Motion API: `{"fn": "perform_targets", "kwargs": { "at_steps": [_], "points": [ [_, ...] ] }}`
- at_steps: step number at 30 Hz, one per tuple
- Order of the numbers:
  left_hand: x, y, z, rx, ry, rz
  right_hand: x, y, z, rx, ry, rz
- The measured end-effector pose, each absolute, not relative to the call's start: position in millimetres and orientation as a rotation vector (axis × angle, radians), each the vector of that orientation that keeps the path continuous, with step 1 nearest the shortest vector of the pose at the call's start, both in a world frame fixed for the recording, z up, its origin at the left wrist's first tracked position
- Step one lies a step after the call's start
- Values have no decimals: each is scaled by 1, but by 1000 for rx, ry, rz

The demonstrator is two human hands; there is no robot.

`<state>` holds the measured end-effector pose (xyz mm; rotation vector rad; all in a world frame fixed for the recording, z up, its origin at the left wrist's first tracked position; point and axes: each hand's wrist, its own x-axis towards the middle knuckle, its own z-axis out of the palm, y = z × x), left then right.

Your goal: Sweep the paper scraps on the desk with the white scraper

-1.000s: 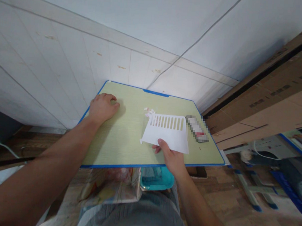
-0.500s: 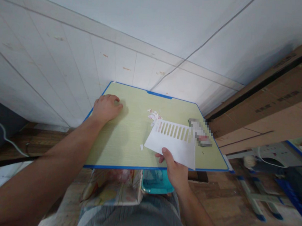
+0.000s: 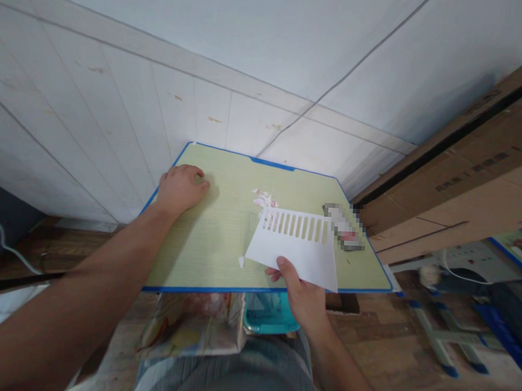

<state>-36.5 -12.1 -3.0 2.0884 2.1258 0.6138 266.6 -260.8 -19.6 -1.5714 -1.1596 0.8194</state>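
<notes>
My right hand (image 3: 302,289) grips the near edge of a white sheet of card (image 3: 293,251), thumb on top and fingertips curled beneath. A row of several narrow rounded slots runs along the card's far side, and the board's surface shows through them. Small torn paper scraps (image 3: 265,199) lie just beyond the card's far left corner, and one white scrap (image 3: 241,262) is beside its left edge. Over the left side of the pale green tabletop (image 3: 211,233) rests my left hand (image 3: 183,186), fingers loosely bent, thumb apart, with nothing visible in it.
A blurred-out flat item (image 3: 344,228) lies at the tabletop's right. Below the front edge are a teal basket (image 3: 270,323) and a patterned cloth bag (image 3: 203,328). Large cardboard boxes (image 3: 461,169) stand along the right; a white wall (image 3: 230,116) with a cable rises behind.
The view has shifted slightly. The card in my right hand has tilted a little, with more of its left slots showing. My left hand stays in place on the tabletop.
</notes>
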Motion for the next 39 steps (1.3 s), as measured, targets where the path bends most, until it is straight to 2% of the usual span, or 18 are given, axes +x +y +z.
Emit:
{"fn": "perform_targets", "kwargs": {
  "at_steps": [10, 17, 31, 39],
  "points": [
    [-37, -12, -4, 2090, 2120, 646, 266, -263, -35, -1502, -1125, 941],
    [-37, -12, -4, 2100, 2105, 640, 268, -264, -28, -1549, -1137, 925],
    [-37, -13, -3, 2091, 2098, 667, 271, -268, -22, -1578, -1160, 1091],
    [-35, -16, -1, 2089, 2093, 665, 268, -271, -16, -1548, -1159, 1044]
  ]
}}
